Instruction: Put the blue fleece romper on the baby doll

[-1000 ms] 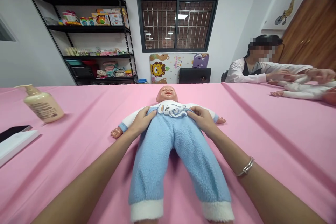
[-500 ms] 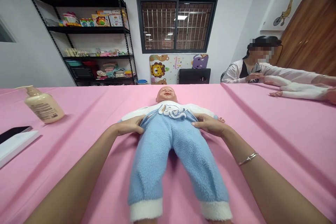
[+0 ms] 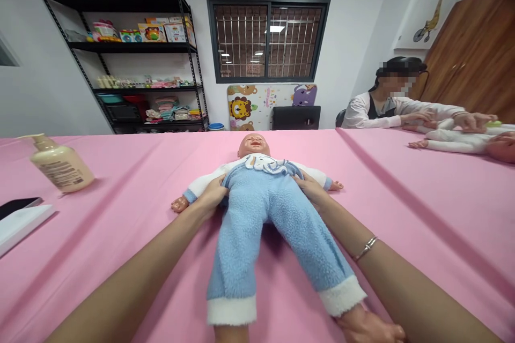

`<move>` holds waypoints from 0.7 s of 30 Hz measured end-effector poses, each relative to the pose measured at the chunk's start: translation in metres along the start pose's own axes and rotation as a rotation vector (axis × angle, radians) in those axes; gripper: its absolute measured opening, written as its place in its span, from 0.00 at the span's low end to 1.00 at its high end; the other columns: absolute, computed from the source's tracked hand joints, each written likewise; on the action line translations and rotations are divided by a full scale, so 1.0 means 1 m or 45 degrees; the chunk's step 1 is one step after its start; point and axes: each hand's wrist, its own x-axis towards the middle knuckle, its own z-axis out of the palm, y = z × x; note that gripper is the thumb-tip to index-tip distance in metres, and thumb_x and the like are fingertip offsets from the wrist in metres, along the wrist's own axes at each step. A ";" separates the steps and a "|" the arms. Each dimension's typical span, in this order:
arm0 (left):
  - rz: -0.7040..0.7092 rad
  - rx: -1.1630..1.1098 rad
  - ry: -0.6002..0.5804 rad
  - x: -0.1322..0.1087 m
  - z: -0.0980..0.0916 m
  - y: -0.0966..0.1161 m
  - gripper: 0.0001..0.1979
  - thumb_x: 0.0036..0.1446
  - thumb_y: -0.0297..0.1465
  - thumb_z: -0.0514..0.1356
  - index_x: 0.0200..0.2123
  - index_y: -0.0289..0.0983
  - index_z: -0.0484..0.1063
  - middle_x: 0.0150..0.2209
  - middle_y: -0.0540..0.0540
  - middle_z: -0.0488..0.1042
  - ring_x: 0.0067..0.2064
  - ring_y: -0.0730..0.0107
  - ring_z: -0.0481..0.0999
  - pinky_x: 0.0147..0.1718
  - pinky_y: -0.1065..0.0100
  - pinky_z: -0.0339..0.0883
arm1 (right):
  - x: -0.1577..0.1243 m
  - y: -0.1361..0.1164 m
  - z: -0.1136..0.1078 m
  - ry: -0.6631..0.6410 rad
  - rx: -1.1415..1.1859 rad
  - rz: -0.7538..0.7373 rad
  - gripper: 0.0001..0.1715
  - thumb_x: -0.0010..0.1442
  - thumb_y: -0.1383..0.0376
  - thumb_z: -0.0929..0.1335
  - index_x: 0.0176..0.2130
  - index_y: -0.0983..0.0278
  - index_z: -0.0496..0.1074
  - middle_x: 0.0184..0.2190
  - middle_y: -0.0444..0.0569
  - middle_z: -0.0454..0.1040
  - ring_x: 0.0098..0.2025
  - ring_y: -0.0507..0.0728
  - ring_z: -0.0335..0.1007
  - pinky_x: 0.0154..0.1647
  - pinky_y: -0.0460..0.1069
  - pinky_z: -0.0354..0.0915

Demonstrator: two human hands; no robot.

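Left grip and right grip curl around vinyl baby doll in blue fleece trousers, fingertips hidden; far left of left grip, cream pump bottle, label unreadable.

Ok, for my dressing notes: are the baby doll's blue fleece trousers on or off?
On: the blue fleece trousers cover both legs of the bald baby doll, their waist reaching its white elephant top.

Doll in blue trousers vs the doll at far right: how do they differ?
The doll in blue fleece trousers wears blue with a white elephant-motif top; the far-right doll wears all white. The first lies with its feet toward the camera; the second lies crosswise, head to the right. Both lie on the pink tablecloth.
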 end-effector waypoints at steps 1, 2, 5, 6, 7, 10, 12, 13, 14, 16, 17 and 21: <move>-0.017 -0.038 -0.008 0.000 0.000 -0.001 0.23 0.33 0.23 0.53 0.39 0.33 0.71 0.34 0.46 0.74 0.31 0.67 0.70 0.32 0.67 0.66 | 0.001 0.000 0.001 0.012 -0.001 0.015 0.25 0.38 0.58 0.74 0.38 0.59 0.68 0.33 0.45 0.73 0.34 0.56 0.68 0.35 0.49 0.63; -0.026 -0.060 -0.012 0.000 0.000 -0.001 0.21 0.33 0.22 0.53 0.36 0.33 0.71 0.32 0.47 0.74 0.29 0.69 0.69 0.30 0.68 0.65 | 0.001 0.000 0.001 0.021 -0.006 0.019 0.25 0.38 0.57 0.74 0.38 0.60 0.68 0.33 0.46 0.73 0.35 0.57 0.68 0.36 0.49 0.63; -0.036 -0.030 -0.078 0.000 -0.005 0.002 0.14 0.32 0.22 0.54 0.28 0.33 0.70 0.26 0.50 0.72 0.25 0.74 0.66 0.24 0.72 0.62 | 0.000 -0.004 0.000 0.020 -0.129 0.009 0.24 0.40 0.53 0.72 0.36 0.61 0.70 0.32 0.48 0.74 0.36 0.58 0.68 0.35 0.49 0.63; -0.051 0.000 -0.132 -0.001 -0.008 0.004 0.12 0.32 0.22 0.55 0.26 0.33 0.69 0.24 0.52 0.71 0.24 0.74 0.65 0.24 0.72 0.61 | -0.001 -0.005 -0.001 0.006 -0.215 0.008 0.24 0.41 0.52 0.71 0.35 0.63 0.70 0.30 0.49 0.74 0.35 0.58 0.67 0.34 0.49 0.62; -0.073 0.034 -0.194 -0.001 -0.012 0.007 0.10 0.32 0.21 0.55 0.24 0.33 0.69 0.23 0.52 0.70 0.24 0.75 0.65 0.24 0.73 0.60 | -0.002 -0.008 -0.003 -0.016 -0.319 0.004 0.23 0.42 0.51 0.70 0.34 0.64 0.70 0.28 0.49 0.73 0.34 0.57 0.66 0.33 0.49 0.61; -0.137 0.122 -0.361 -0.002 -0.027 0.014 0.08 0.33 0.21 0.57 0.23 0.33 0.70 0.24 0.53 0.71 0.26 0.74 0.67 0.28 0.73 0.62 | -0.004 -0.014 -0.010 -0.106 -0.688 -0.049 0.21 0.45 0.50 0.67 0.27 0.67 0.68 0.22 0.45 0.68 0.27 0.53 0.60 0.28 0.47 0.56; -0.162 0.126 -0.427 -0.003 -0.036 0.019 0.08 0.37 0.23 0.60 0.26 0.34 0.72 0.28 0.51 0.73 0.31 0.71 0.70 0.33 0.71 0.64 | -0.004 -0.018 -0.015 -0.138 -0.837 -0.095 0.22 0.46 0.50 0.66 0.21 0.66 0.64 0.18 0.42 0.63 0.24 0.51 0.54 0.26 0.47 0.52; -0.179 0.121 -0.454 -0.004 -0.040 0.021 0.08 0.39 0.25 0.61 0.28 0.34 0.73 0.30 0.50 0.74 0.33 0.70 0.70 0.35 0.70 0.64 | -0.004 -0.019 -0.018 -0.152 -0.843 -0.103 0.21 0.47 0.51 0.66 0.19 0.66 0.62 0.18 0.42 0.61 0.24 0.50 0.52 0.26 0.47 0.51; -0.199 0.117 -0.474 -0.006 -0.043 0.024 0.09 0.41 0.28 0.62 0.30 0.35 0.73 0.31 0.50 0.74 0.34 0.69 0.71 0.36 0.70 0.64 | -0.004 -0.021 -0.019 -0.176 -0.800 -0.095 0.20 0.47 0.53 0.66 0.18 0.65 0.61 0.17 0.41 0.60 0.24 0.50 0.51 0.26 0.47 0.51; -0.233 0.134 -0.505 -0.008 -0.047 0.028 0.09 0.46 0.31 0.62 0.33 0.35 0.74 0.33 0.49 0.74 0.35 0.68 0.71 0.38 0.69 0.64 | -0.005 -0.023 -0.023 -0.225 -0.614 -0.026 0.15 0.46 0.58 0.65 0.18 0.65 0.60 0.18 0.40 0.59 0.24 0.49 0.51 0.27 0.46 0.51; -0.234 0.152 -0.524 -0.009 -0.047 0.029 0.09 0.47 0.32 0.61 0.33 0.35 0.74 0.33 0.48 0.75 0.36 0.68 0.72 0.38 0.69 0.64 | -0.006 -0.024 -0.024 -0.251 -0.508 0.020 0.12 0.44 0.61 0.65 0.18 0.65 0.60 0.18 0.40 0.59 0.24 0.49 0.51 0.27 0.46 0.52; -0.139 0.201 -0.605 -0.010 -0.047 0.027 0.19 0.42 0.26 0.62 0.41 0.36 0.71 0.41 0.48 0.74 0.43 0.63 0.71 0.45 0.65 0.63 | -0.014 -0.026 -0.025 -0.447 -0.214 0.219 0.08 0.37 0.71 0.67 0.24 0.65 0.65 0.22 0.40 0.65 0.28 0.51 0.60 0.33 0.46 0.57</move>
